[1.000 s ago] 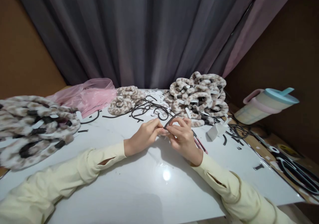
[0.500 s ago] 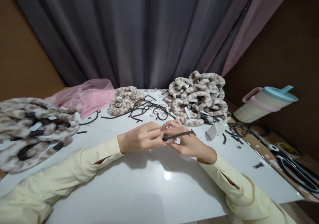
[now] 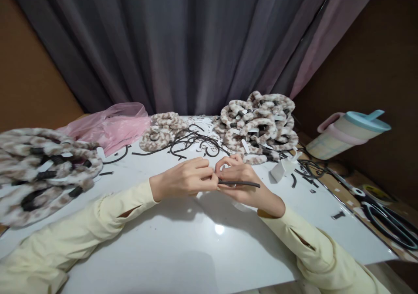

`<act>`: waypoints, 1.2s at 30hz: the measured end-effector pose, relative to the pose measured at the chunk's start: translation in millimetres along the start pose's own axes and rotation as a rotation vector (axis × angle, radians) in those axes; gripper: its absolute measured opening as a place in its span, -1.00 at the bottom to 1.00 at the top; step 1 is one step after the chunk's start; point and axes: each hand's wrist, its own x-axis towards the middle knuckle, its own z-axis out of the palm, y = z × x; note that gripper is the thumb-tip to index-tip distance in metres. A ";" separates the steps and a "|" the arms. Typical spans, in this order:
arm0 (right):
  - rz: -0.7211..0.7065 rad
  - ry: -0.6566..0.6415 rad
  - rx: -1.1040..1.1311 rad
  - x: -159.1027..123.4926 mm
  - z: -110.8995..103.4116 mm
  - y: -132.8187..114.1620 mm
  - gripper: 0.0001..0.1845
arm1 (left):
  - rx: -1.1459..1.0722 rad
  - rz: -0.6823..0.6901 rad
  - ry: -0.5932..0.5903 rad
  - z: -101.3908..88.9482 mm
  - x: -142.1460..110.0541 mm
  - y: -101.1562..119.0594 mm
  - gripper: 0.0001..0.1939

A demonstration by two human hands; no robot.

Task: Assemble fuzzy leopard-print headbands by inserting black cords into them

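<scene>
My left hand (image 3: 186, 178) is closed, thumb and fingers pinching the left end of a short dark cord (image 3: 243, 184). The cord's free length points right, passing in front of my right palm. My right hand (image 3: 244, 178) meets the left fingertips, its fingers curled into a pinch. Something small and white shows beneath its palm, mostly covered. What exactly sits between the fingertips of both hands is hidden.
Spotted plush loops with dark bands are heaped at left (image 3: 48, 172) and back right (image 3: 257, 124). Tangled dark cords (image 3: 196, 143) lie behind my hands. A pink plastic bag (image 3: 111, 124), a tumbler (image 3: 346, 135) and black-handled scissors (image 3: 388, 224) surround the white tabletop (image 3: 156, 255).
The cord's free end has swung down, from slanting upward over my right hand to lying nearly level. Both hands stay together in about the same place, with slight finger shifts.
</scene>
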 end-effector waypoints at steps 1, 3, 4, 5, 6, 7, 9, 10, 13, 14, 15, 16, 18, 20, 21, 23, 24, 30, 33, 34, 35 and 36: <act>-0.019 0.032 -0.041 -0.8 1.1 0.4 -0.69 | 0.003 -0.015 -0.026 -1.2 0.5 -0.1 -0.77; -0.057 0.099 -0.106 -2.4 3.9 2.4 -0.69 | 0.002 -0.055 -0.064 -2.7 1.2 0.1 -0.73; -0.072 0.127 -0.132 -3.1 5.4 3.7 -0.69 | 0.003 -0.080 -0.080 -2.9 1.5 0.4 -0.72; -0.082 0.150 -0.159 -3.8 6.8 5.3 -0.70 | 0.005 -0.111 -0.091 -2.8 1.7 0.7 -0.72; -0.090 0.166 -0.184 -4.4 8.0 6.8 -0.71 | 0.006 -0.147 -0.102 -2.5 1.8 1.0 -0.73; -0.096 0.174 -0.206 -5.1 8.9 8.1 -0.73 | 0.005 -0.182 -0.114 -2.1 1.9 1.4 -0.75; -0.099 0.175 -0.234 -6.1 10.1 9.7 -0.78 | -0.015 -0.235 -0.142 -1.3 2.0 2.1 -0.78; -0.101 0.171 -0.240 -6.5 10.4 10.0 -0.79 | -0.037 -0.259 -0.155 -1.0 2.0 2.6 -0.77; -0.095 0.156 -0.241 -6.8 10.5 9.9 -0.81 | -0.175 -0.368 -0.170 0.0 2.0 4.1 -0.73; -0.086 0.151 -0.239 -6.8 10.4 10.0 -0.81 | -0.234 -0.419 -0.157 0.5 2.0 4.7 -0.73; -0.079 0.152 -0.235 -6.6 10.1 10.3 -0.82 | -0.292 -0.472 -0.138 1.0 2.1 5.2 -0.74; -0.075 0.156 -0.231 -6.5 9.4 10.8 -0.84 | -0.341 -0.520 -0.115 1.7 2.3 5.6 -0.74; -0.064 0.155 -0.221 -6.4 6.8 11.5 -0.89 | -0.414 -0.588 -0.075 3.2 2.7 6.1 -0.74; -0.018 0.106 -0.188 -6.0 2.4 10.9 -0.88 | -0.467 -0.621 -0.063 4.5 3.1 6.0 -0.75; 0.024 0.063 -0.161 -5.7 0.0 9.9 -0.82 | -0.488 -0.633 -0.066 5.0 3.3 5.8 -0.76; 0.113 0.007 -0.092 -4.8 -3.6 7.6 -0.71 | -0.518 -0.666 -0.068 5.8 3.3 5.2 -0.76; 0.139 0.015 -0.059 -4.3 -4.2 6.7 -0.70 | -0.528 -0.689 -0.067 6.0 3.2 4.9 -0.74; 0.196 0.251 0.138 -3.4 4.3 9.7 -0.76 | -0.692 -0.853 -0.091 6.6 2.4 3.8 -0.73; 0.260 0.348 0.153 -4.7 6.8 10.8 -0.80 | -0.912 -0.966 -0.039 8.9 2.3 1.9 -0.66; 0.259 0.388 0.135 -5.1 7.2 9.9 -0.81 | -0.982 -0.998 -0.015 9.9 2.5 1.2 -0.65; 0.237 0.422 0.113 -5.5 7.8 8.3 -0.83 | -1.029 -1.027 0.011 11.0 2.8 0.7 -0.64; 0.192 0.444 0.089 -5.8 8.5 6.1 -0.85 | -1.046 -1.054 0.035 11.8 3.2 0.5 -0.64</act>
